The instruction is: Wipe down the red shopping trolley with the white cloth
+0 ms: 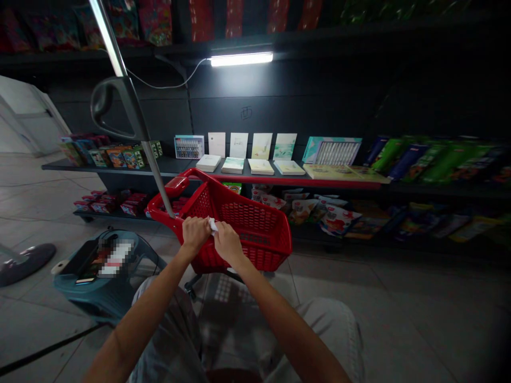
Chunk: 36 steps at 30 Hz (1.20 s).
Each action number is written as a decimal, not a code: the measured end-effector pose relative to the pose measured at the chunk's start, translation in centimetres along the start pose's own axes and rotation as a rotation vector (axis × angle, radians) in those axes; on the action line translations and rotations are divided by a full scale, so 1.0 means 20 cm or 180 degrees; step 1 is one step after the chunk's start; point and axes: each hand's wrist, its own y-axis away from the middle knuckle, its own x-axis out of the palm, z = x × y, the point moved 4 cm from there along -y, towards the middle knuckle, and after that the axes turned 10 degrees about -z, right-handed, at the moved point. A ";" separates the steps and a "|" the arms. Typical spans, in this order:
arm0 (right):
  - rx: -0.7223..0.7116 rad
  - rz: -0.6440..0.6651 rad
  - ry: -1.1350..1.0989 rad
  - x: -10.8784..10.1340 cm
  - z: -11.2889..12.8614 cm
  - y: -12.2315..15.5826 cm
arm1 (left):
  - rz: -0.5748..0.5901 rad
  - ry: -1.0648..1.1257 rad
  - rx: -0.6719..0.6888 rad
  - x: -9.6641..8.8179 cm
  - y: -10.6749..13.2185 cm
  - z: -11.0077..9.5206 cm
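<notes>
Both my hands meet over the near rim of a red plastic shopping basket [255,223] that stands on wheels in front of my knees. My left hand [195,233] and my right hand [227,242] are closed together on a small white thing [213,225], maybe a cloth or a scrap of paper, pinched between them. The basket's long metal handle [131,106] with a grey grip rises up and to the left. Nothing shows inside the basket.
A teal plastic stool [99,276] with things on its seat stands at my left. Dark shelves [279,175] ahead carry notebooks, paint sets and coloured packets. A fan base [24,260] lies on the tiled floor at far left.
</notes>
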 end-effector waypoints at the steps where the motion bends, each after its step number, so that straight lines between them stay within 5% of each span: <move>1: -0.0040 -0.0030 -0.0012 0.01 0.00 0.01 | -0.0009 -0.0003 -0.0013 0.00 -0.01 0.01; 5: -0.0159 0.0063 0.0030 -0.05 -0.22 0.14 | -0.0156 0.0002 -0.0084 0.01 -0.02 0.06; 9: -0.0053 0.0247 0.0034 -0.22 -0.57 0.29 | -0.0173 0.0043 -0.0034 0.01 -0.02 0.07; 12: 0.0281 0.0288 0.0208 -0.32 -0.72 0.36 | -0.0168 0.0090 -0.0066 0.01 -0.03 0.05; 16: 0.0886 0.0039 0.0994 -0.29 -0.59 0.32 | -0.0172 0.0232 -0.0121 0.02 -0.04 0.03; 21: 0.0411 0.0000 0.0826 -0.03 -0.14 0.08 | -0.0195 0.0200 -0.0140 0.04 -0.05 0.03; 24: 0.0296 0.0039 0.0555 0.04 -0.03 0.00 | -0.0193 0.0180 -0.0140 0.04 -0.05 0.06; 28: 0.0066 0.0179 0.0282 0.00 -0.15 0.07 | -0.0163 0.0137 -0.0118 0.06 -0.05 0.11; 36: 0.0162 0.0305 0.0097 -0.25 -0.67 0.36 | -0.0015 0.0173 -0.0126 0.08 -0.09 0.17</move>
